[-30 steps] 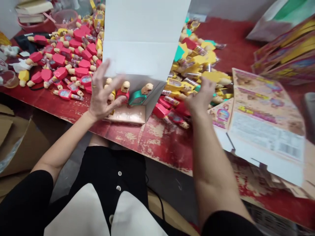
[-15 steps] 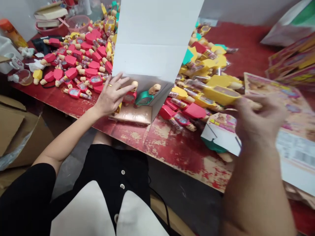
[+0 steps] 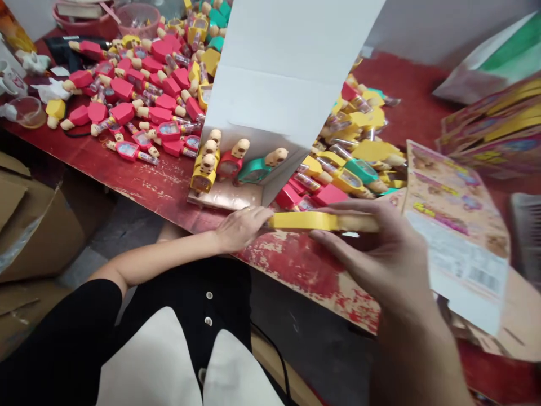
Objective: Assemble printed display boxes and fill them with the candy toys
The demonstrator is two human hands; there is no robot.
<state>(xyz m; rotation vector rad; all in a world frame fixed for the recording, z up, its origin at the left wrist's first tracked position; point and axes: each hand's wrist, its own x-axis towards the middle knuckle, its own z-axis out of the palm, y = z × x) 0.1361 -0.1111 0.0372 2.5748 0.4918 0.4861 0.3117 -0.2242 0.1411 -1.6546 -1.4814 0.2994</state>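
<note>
My right hand (image 3: 393, 254) grips a yellow bear-headed toy (image 3: 302, 220) by its beige head end, holding it sideways above the front of the table. My left hand (image 3: 240, 228) has its fingers closed at the toy's other end, which they partly hide. Just behind my left hand stands a white display box (image 3: 274, 96) with its tall back flap raised. Inside it, yellow toys (image 3: 204, 179) are lined up at the left, a red toy (image 3: 231, 163) is in the middle, and a green toy (image 3: 256, 169) leans at the right.
Heaps of red toys (image 3: 122, 88) and yellow toys (image 3: 374, 151) spread left and right of the box. Printed cardboard boxes (image 3: 459, 208) lie at the right. Pink baskets (image 3: 137, 22) stand at the back left; brown cartons (image 3: 38, 237) are below the table's left side.
My right hand has brought the yellow toy leftward from the right-hand heap to the box's front. My left hand has left the box and come down to the toy's end.
</note>
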